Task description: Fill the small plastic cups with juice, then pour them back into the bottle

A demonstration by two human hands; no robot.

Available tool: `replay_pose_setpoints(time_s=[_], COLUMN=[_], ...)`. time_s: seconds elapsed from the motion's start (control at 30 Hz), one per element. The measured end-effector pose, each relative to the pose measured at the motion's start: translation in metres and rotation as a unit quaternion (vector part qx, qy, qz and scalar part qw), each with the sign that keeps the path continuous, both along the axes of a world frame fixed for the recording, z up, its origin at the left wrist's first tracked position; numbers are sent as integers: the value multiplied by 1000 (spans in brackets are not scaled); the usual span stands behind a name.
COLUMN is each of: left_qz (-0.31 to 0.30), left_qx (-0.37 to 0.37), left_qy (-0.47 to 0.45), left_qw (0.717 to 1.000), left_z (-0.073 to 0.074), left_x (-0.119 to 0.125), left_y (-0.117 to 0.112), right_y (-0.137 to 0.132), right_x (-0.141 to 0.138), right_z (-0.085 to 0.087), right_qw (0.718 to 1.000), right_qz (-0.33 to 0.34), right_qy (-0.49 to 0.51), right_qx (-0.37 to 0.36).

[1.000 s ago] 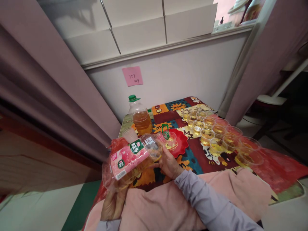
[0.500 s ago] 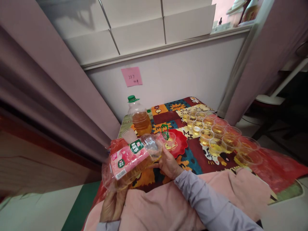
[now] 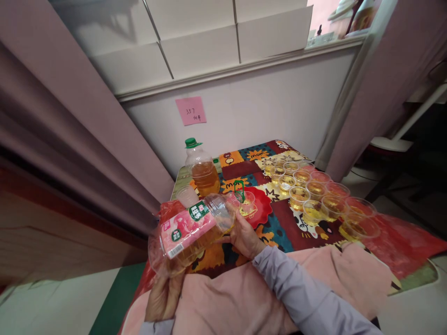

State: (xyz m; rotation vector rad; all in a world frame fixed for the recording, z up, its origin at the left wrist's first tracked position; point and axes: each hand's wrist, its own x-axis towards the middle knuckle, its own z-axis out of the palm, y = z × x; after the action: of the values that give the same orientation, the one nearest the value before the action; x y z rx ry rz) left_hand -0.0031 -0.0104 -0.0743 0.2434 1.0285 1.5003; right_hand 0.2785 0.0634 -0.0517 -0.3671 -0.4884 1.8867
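Note:
Both my hands hold a large clear plastic bottle (image 3: pixel 190 225) with a pink label, tipped so that its neck points right. My left hand (image 3: pixel 165 295) grips the base from below. My right hand (image 3: pixel 246 237) is closed round the neck end, with some fingers hidden under the bottle. Yellowish liquid lies along the bottle's lower side. Past the mouth, a clear plastic cup (image 3: pixel 247 203) with some yellow liquid stands on a red scalloped plate (image 3: pixel 263 211). A green strap ring (image 3: pixel 239 188) shows by the bottle's mouth.
A second bottle (image 3: pixel 205 177) of amber liquid with a green cap stands behind. To its front is a stack of clear cups (image 3: pixel 187 196). Several filled cups (image 3: pixel 316 209) stand in rows at right, near red plastic sheeting (image 3: pixel 401 242). A pink cloth (image 3: pixel 237 298) covers the near edge.
Almost nothing differs. The bottle tilts very slightly more, and both hands keep their places on it.

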Motion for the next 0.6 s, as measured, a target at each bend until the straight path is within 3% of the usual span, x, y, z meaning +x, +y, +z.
replay_pose_setpoints(time_s=[0.13, 0.37, 0.6], left_qz=[10, 28, 32], left_qx=[17, -6, -35], left_qy=[-15, -48, -8], left_qw=[1000, 998, 999], left_z=[-4, 7, 7], left_x=[0, 9, 7], left_y=[0, 0, 0], right_y=[0, 0, 1], right_x=[1, 2, 3], right_z=[1, 6, 3], right_qw=[1000, 1000, 999], right_qz=[13, 18, 18], right_qy=[2, 13, 17], right_qx=[-11, -21, -30])
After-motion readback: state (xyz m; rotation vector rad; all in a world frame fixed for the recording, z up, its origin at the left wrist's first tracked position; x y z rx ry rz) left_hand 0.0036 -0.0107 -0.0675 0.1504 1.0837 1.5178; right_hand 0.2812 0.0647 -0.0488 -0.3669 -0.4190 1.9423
